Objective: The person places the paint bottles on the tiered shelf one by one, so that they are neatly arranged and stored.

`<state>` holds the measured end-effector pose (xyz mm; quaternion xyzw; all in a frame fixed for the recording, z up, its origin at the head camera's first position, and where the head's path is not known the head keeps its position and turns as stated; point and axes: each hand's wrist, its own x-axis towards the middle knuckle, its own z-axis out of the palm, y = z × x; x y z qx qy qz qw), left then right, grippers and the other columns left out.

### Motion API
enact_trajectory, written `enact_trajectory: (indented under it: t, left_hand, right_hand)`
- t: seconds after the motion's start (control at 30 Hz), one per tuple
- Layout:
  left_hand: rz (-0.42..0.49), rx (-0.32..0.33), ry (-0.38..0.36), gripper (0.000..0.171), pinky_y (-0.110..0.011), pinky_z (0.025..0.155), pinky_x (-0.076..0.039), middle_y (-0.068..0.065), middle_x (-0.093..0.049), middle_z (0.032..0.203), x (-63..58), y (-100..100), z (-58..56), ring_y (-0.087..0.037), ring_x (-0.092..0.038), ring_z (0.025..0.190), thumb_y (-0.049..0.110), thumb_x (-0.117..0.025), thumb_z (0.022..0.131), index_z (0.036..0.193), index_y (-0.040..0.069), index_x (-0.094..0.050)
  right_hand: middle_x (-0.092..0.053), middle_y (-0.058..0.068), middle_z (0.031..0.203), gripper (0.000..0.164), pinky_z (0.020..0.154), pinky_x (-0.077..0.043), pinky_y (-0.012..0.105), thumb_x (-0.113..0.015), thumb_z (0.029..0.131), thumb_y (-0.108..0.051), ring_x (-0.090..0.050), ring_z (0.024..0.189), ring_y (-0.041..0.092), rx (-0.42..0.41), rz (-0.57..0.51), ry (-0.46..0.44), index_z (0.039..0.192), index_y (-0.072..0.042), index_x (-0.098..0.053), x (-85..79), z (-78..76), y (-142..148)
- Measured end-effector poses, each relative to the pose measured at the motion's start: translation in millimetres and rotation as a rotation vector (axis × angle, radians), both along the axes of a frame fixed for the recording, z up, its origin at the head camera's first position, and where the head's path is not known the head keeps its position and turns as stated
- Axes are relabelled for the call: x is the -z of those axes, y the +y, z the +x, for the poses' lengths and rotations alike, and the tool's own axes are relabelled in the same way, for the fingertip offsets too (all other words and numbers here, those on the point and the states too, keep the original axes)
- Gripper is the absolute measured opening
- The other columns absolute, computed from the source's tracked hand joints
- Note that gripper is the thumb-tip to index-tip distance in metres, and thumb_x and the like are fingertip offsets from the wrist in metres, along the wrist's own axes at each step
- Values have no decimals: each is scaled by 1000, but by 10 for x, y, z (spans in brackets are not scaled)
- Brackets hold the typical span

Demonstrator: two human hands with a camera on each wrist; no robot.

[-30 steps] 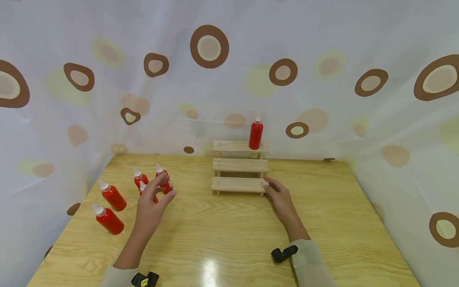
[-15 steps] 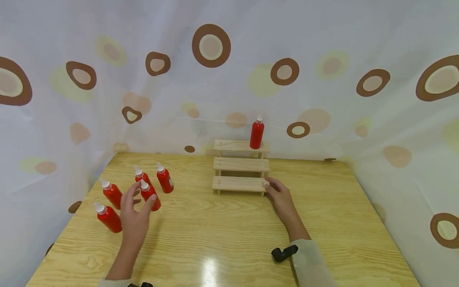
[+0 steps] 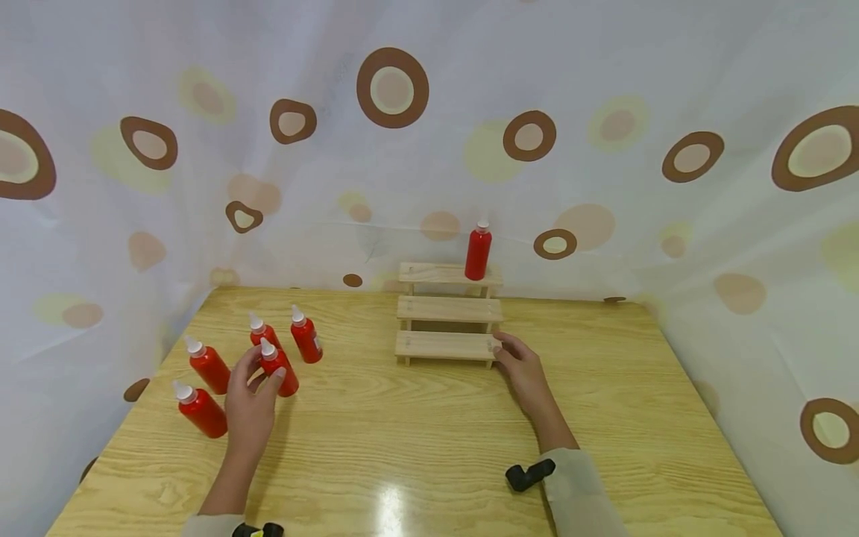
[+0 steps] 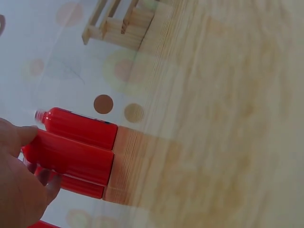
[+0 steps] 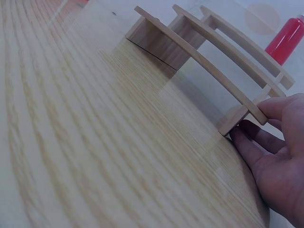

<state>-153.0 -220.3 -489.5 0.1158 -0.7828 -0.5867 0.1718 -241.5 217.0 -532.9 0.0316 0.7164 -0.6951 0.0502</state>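
My left hand (image 3: 250,410) reaches into a group of red squeeze bottles with white nozzle tips. It pinches the nearest middle red squeeze bottle (image 3: 285,377) between thumb and fingers. In the left wrist view, the thumb lies along one side of that bottle (image 4: 71,159) and fingertips show on the other. My right hand (image 3: 526,377) grips the right end of the lowest step of a three-tier wooden stand (image 3: 446,344). The right wrist view shows the thumb above that step of the stand (image 5: 154,42) and fingers at its leg.
Another red bottle (image 3: 478,255) stands at the right of the top tier. Around my left hand are more red bottles: one at back right (image 3: 307,341), one behind (image 3: 264,335), two at left (image 3: 209,369). A patterned cloth (image 3: 322,179) borders the wooden table (image 3: 376,447).
My left hand has moved left and toward me, from above the back bottles to the near middle one, and closed round it. The right hand has stayed at the stand.
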Motion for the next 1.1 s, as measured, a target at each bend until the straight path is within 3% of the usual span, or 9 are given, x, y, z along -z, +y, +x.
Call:
enact_trajectory:
  t: [0.4, 0.53, 0.73, 0.9, 0.97, 1.1]
  left_hand:
    - [18, 31, -53, 60, -48, 116, -39, -6, -46, 154, -2, -20, -43, -27, -43, 141, 18, -63, 100, 154, 19, -36]
    - [-2, 10, -71, 59, -43, 115, -42, -4, -48, 152, -1, -8, -27, -24, -45, 139, 20, -63, 101, 154, 21, -38]
    - [-23, 9, -46, 56, -26, 110, -46, -3, -52, 147, -39, 61, -6, -21, -49, 134, 20, -66, 99, 150, 19, -43]
    - [-8, 51, -3, 56, -44, 115, -42, -5, -53, 146, -156, 174, -2, -23, -50, 130, 21, -68, 98, 148, 16, -45]
    - [-5, 74, 6, 57, -45, 115, -42, -6, -54, 146, -212, 228, -3, -23, -51, 129, 20, -68, 97, 149, 15, -45]
    - [19, 120, 20, 57, -23, 107, -46, -6, -55, 145, -310, 343, -29, -21, -53, 128, 17, -69, 97, 148, 15, -45]
  right_hand:
    - [-38, 14, 155, 45, 101, -48, 17, -55, 105, -20, -36, 143, 24, 7, -5, 18, 147, -7, -49, 12, 22, 13]
    - [-36, 14, 157, 46, 100, -47, 15, -55, 105, -20, -34, 144, 23, 2, -16, 17, 149, -7, -48, 4, 32, 6]
    - [-36, 14, 157, 46, 102, -47, 17, -55, 105, -20, -34, 145, 23, 0, -9, 17, 149, -7, -48, 0, 36, 2]
    - [-35, 15, 158, 46, 100, -47, 15, -55, 105, -19, -33, 146, 24, 0, -8, 31, 148, -6, -47, -14, 44, -3]
    - [-35, 15, 159, 46, 100, -47, 15, -56, 104, -19, -33, 147, 24, 2, -9, 35, 148, -6, -48, -19, 49, -7]
    - [-36, 16, 158, 46, 100, -48, 16, -56, 104, -19, -33, 146, 24, 6, -7, 36, 147, -6, -49, -25, 51, -13]
